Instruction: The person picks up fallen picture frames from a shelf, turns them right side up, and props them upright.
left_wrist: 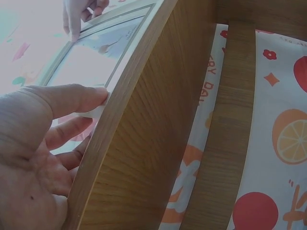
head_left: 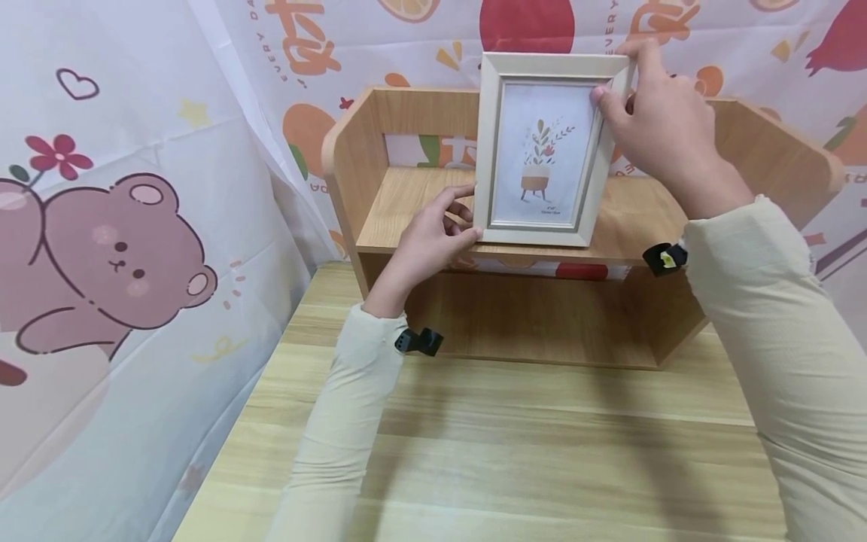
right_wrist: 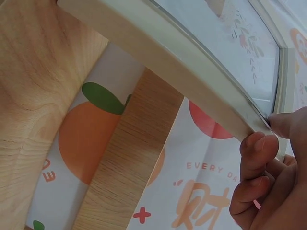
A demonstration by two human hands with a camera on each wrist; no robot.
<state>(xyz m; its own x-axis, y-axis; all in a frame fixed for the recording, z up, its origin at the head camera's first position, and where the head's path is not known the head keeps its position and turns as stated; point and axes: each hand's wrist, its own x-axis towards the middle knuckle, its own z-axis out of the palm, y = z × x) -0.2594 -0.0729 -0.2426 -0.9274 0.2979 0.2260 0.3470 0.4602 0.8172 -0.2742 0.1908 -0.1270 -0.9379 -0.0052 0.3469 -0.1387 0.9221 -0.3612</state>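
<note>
A cream picture frame point(head_left: 489, 150) with a potted-plant print stands upright at the front of the upper shelf point(head_left: 413, 203) of a small wooden desk rack. By its upper right corner, my right hand point(head_left: 667, 124) pinches it, thumb on the front and fingers around the edge. My left hand point(head_left: 430, 233) grips the lower left corner, thumb in front and other fingers behind. The left wrist view shows that thumb point(left_wrist: 79, 98) at the frame's corner, just over the shelf's front edge. Close up in the right wrist view, the right fingers point(right_wrist: 261, 151) curl at the frame's edge point(right_wrist: 158, 52).
The rack's side panels point(head_left: 352, 165) rise left and right of the frame. Below lies its lower compartment point(head_left: 542, 316). The rack stands on a light wood table point(head_left: 542, 444). Behind hangs a fruit-printed cloth point(head_left: 406, 53); a bear-printed cloth point(head_left: 129, 248) hangs at the left.
</note>
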